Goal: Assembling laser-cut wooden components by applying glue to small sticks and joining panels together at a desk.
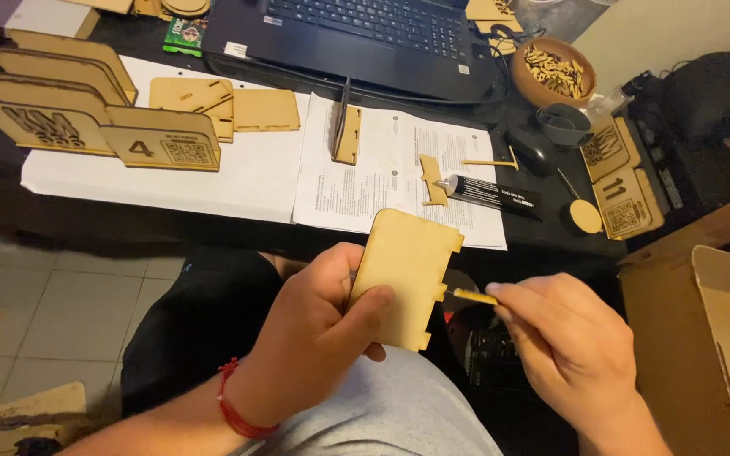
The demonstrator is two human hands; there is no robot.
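Closest to me, my left hand (327, 325) grips a notched plywood panel (403, 274) upright over my lap, thumb across its face so the slotted edge faces right. My right hand (563, 338) pinches a thin wooden stick (471, 295), its tip touching that edge. Beyond the hands, a black glue tube (493, 194) lies uncapped on printed sheets (382, 169), kept within reach; engraved plaques (162, 145) stand far left.
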